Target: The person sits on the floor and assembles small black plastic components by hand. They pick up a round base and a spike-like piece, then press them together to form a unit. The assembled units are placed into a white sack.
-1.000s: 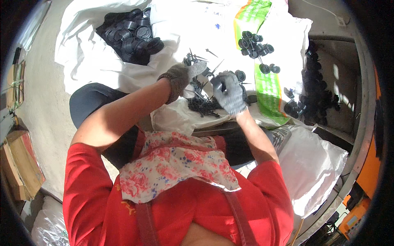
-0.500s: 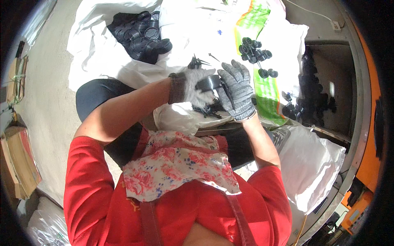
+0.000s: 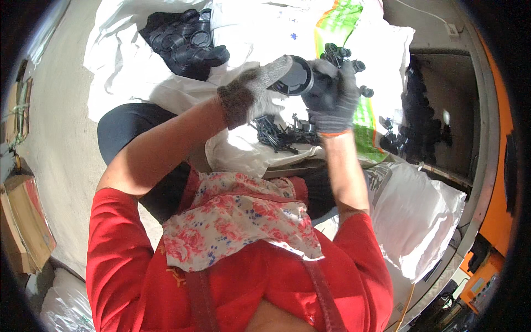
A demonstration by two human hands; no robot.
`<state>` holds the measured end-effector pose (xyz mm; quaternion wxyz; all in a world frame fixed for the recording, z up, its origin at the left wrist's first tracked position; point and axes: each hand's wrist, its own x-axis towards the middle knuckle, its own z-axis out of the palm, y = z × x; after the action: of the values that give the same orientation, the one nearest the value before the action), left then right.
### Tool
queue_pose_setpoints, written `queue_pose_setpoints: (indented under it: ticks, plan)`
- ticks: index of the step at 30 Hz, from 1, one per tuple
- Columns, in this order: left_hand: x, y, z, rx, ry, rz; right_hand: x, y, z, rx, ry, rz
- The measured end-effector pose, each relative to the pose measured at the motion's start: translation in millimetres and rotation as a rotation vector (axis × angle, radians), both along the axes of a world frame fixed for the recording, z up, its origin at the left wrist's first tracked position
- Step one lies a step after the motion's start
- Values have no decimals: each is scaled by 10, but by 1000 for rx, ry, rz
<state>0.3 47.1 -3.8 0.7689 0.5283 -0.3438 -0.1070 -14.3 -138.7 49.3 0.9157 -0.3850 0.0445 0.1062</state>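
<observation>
My gloved left hand (image 3: 255, 91) grips a black round plastic cap (image 3: 293, 76) between thumb and fingers, its disc face tilted up toward me. At the cap's right edge is my right hand (image 3: 334, 94), gloved, with its fingers curled. They look dark and slightly smeared, and I cannot make out what is in them. Below both hands lies a heap of thin black plastic sprues (image 3: 276, 135). Beyond the right hand are small black round pieces (image 3: 336, 54), partly hidden by it.
A pile of black round caps (image 3: 185, 44) lies at the far left on the white sack (image 3: 254, 33) spread before me. To the right stands a dark bin (image 3: 456, 99) holding black parts. A white plastic bag (image 3: 417, 216) is beside my right knee.
Both hands have moved up and away from the sprue heap, uncovering it. The cap has turned from edge-on to face up. My right hand has gone from outstretched fingers to curled ones.
</observation>
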Motion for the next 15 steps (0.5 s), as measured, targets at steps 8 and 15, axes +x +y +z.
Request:
queue_pose_setpoints:
  ticks: [8,15]
  plan:
    - [148,103,111,318,261,177,204,489,-549,-524,90,-393]
    - [156,287,274,1035,-773,887,258,-109,-1044,-1637,-121,227]
